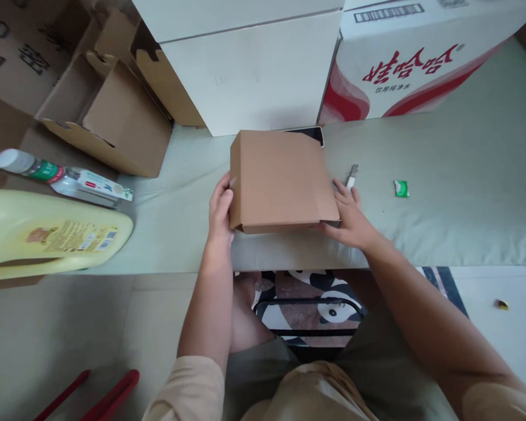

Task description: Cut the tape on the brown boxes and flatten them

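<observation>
A flat brown cardboard box point(283, 178) lies before me on the cloth-covered surface, its lid folded down. My left hand point(220, 207) grips its left side, thumb toward the near corner and fingers along the wall. At the near right corner my right hand point(350, 219) holds the box, with the thumb low at the front edge and the other fingers along the side. A small dark gap shows at that corner. Just beyond the right fingertips lies a utility knife point(352, 175). Behind the box a dark flat object with a pale rim point(315, 134), perhaps a phone, is partly covered.
White cartons point(254, 76) and a red-and-white printed carton point(403, 70) stand behind. Open cardboard boxes point(127, 117), a clear bottle point(65, 181) and a large yellow jug point(56, 228) are at left. A small green packet point(401, 189) lies right.
</observation>
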Motion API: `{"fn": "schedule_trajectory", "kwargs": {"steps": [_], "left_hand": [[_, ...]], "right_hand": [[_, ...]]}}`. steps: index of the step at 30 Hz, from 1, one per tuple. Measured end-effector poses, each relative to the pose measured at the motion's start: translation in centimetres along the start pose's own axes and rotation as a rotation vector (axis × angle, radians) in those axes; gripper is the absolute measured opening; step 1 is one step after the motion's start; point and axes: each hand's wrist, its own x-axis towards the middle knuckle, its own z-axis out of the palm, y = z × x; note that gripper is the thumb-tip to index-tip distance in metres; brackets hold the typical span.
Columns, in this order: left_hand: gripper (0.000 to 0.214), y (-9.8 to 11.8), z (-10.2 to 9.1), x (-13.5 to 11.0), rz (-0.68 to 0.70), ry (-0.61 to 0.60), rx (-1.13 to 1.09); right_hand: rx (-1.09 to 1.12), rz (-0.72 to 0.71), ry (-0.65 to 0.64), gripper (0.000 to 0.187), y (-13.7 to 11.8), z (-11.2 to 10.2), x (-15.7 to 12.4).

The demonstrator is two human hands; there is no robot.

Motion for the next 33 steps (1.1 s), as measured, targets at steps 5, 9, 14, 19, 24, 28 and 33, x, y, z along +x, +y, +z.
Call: {"fn": "schedule_trajectory", "kwargs": {"steps": [5,9,14,19,24,28,33], "left_hand": [[0.049,0.4,0.5,0.0,-0.172,0.036,0.068],[0.033,0.6,0.6,0.2,-0.337,0.171,0.050],[0.037,2.1,0.1,-0.3,-0.369,0.027,-0.099],[0.085,1.5,-0.5,-0.8,-0.238,-0.133,-0.036],[0.090,0.5,-0.6,-0.3,-0.101,-0.147,0.154],[0.080,0.9,-0.3,-0.1,-0.046,-0.054,0.269],[0.058,0.7,-0.4,-0.2,-0.050,-0.089,0.251]], "right_hand": [[0.508,-0.052,0.093,0.059,-0.3,0.5,0.0],[0.506,0.091,0.168,0.050,-1.1,0.7,-0.2],[0.316,0.261,0.297,0.049,-1.8,0.7,0.3],[0.357,0.292,0.348,0.036,-1.8,1.5,0.5],[0.492,0.325,0.395,0.041,-1.6,2.0,0.6],[0.588,0.283,0.415,0.044,-1.6,1.8,0.7],[0.603,0.271,0.504,0.055,-0.1,1.7,0.6]]}}
